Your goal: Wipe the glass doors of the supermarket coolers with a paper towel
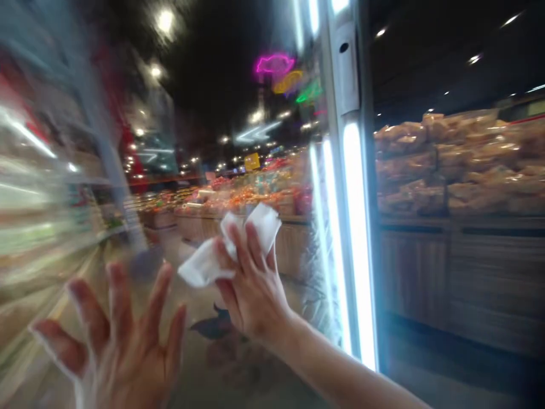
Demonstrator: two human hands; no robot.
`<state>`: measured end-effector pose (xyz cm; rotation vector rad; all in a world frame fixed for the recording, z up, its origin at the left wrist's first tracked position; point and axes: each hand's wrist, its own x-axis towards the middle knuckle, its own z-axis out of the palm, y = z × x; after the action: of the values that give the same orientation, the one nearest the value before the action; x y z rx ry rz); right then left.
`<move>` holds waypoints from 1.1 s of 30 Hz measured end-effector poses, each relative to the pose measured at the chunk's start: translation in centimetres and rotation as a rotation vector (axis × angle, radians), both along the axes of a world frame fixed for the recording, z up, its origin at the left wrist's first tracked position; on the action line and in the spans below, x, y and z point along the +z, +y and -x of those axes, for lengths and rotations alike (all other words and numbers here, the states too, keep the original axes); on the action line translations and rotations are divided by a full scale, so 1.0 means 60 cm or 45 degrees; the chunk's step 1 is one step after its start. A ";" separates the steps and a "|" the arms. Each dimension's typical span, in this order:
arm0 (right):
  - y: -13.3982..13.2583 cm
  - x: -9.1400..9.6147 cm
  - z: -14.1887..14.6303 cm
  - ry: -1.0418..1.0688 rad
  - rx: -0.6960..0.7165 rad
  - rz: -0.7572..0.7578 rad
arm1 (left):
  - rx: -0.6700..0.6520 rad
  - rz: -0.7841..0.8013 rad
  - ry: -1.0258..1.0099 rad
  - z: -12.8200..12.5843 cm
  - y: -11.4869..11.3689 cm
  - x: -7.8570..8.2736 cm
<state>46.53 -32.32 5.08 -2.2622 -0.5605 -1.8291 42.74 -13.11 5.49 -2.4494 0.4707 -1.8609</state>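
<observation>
My right hand (258,295) reaches up from the lower right and presses a crumpled white wipe (204,264) with its fingers. Parts of the wipe stick out to the left and above the fingertips. The wipe appears to lie against a pane of glass that mirrors the shop, its surface hard to make out. At the lower left, my left hand (123,346) is raised with all fingers spread and nothing in it. Whether its palm touches the glass I cannot tell, since motion blurs it.
A bright light strip (360,244) runs up a metal door frame right of my hands. Beyond it, bagged goods (485,162) are stacked on a wooden counter (413,272). Blurred lit shelves (29,227) line the left side. Neon signs (275,63) glow above, perhaps as reflections.
</observation>
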 end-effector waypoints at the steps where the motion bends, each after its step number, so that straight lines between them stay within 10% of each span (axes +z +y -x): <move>1: -0.029 0.031 -0.008 -0.002 -0.026 -0.062 | -0.039 -0.030 -0.010 -0.009 -0.025 0.029; 4: -0.099 0.062 -0.026 0.007 -0.054 -0.218 | -0.107 -0.119 -0.052 -0.034 -0.099 0.071; 10: -0.187 -0.055 -0.044 0.016 0.034 -0.106 | -0.277 -0.533 -0.125 -0.078 -0.200 0.031; 16: -0.260 0.054 -0.076 -0.116 0.113 -0.162 | -0.242 -0.570 -0.209 -0.109 -0.278 0.136; 22: -0.214 -0.070 -0.043 0.046 0.063 -0.206 | -0.216 -0.760 -0.063 -0.078 -0.234 0.053; 25: -0.206 -0.237 -0.037 0.084 0.060 -0.184 | -0.205 -0.807 -0.017 -0.068 -0.223 -0.115; 30: -0.187 -0.786 -0.067 0.029 -0.008 -0.313 | -0.089 -0.640 -0.056 -0.087 -0.223 -0.707; 32: -0.162 -0.953 -0.066 0.055 -0.006 -0.248 | -0.046 -0.662 -0.010 -0.086 -0.192 -0.878; 33: -0.149 -0.999 -0.063 0.060 0.008 -0.176 | -0.049 -0.693 0.019 -0.082 -0.171 -0.922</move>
<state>50.31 -41.26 -54.87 -2.2040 -0.4191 -1.7490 47.68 -23.35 -49.82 -2.0967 0.8916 -1.4705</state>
